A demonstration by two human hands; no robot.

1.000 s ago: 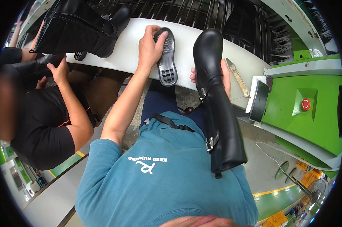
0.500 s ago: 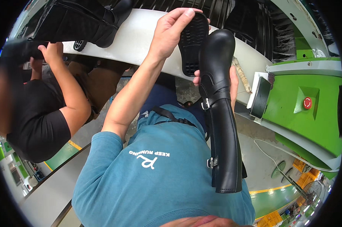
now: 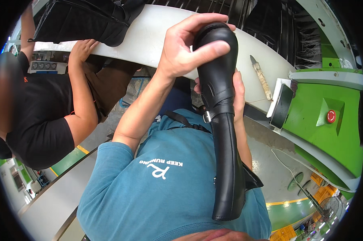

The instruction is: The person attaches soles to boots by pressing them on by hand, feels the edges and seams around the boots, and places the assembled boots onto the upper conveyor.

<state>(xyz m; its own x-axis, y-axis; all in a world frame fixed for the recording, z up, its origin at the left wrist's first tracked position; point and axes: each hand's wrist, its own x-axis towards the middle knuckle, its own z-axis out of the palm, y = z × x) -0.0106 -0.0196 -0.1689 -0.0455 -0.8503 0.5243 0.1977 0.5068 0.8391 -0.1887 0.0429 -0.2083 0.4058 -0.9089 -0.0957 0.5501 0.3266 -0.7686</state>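
A tall black leather boot [image 3: 223,160] lies lengthwise in front of my chest, its toe pointing away from me and its shaft toward me. It has a strap with a metal buckle [image 3: 206,117] at the ankle. My left hand [image 3: 187,50] is closed around the toe, the thumb across the top and the fingers over the far end. From the right side, my right hand [image 3: 238,94] grips the foot near the instep, its fingers partly hidden underneath. A dark edge shows at the toe tip; the separate black sole is otherwise hidden.
A white bench [image 3: 149,30] curves beneath my hands. A knife with a wrapped handle [image 3: 261,80] lies on it at right, near a green machine [image 3: 310,116] with a red button [image 3: 331,116]. At left, a co-worker [image 3: 44,108] sits by another black boot [image 3: 109,24].
My left hand has brought the loose sole to the boot and now clasps the toe. The boot has shifted left and turned slightly. The co-worker's arms have moved.
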